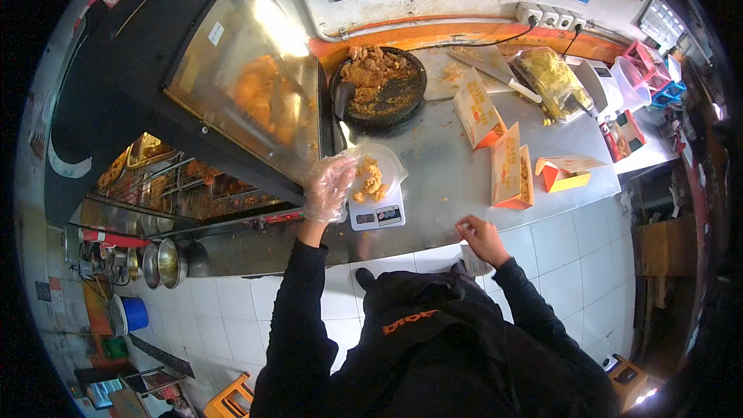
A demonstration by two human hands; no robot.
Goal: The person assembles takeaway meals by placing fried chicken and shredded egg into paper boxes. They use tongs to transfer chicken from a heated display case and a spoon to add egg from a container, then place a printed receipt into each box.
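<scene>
My left hand, in a clear plastic glove, is at the left edge of a clear bowl on a white digital kitchen scale. Pieces of fried food lie in the bowl; whether my fingers grip anything is hard to see. My bare right hand hovers by the steel counter's front edge, fingers curled, with nothing visible in it. To its upper right stand an open food box with crumbly fried food, another open box behind it, and a smaller orange and yellow box.
A glass-fronted warming cabinet stands at left. Behind the scale is a black stone mortar with chopped fried food. A knife lies on a cutting board, beside a plastic-wrapped bundle of greens. Power plugs are at the wall.
</scene>
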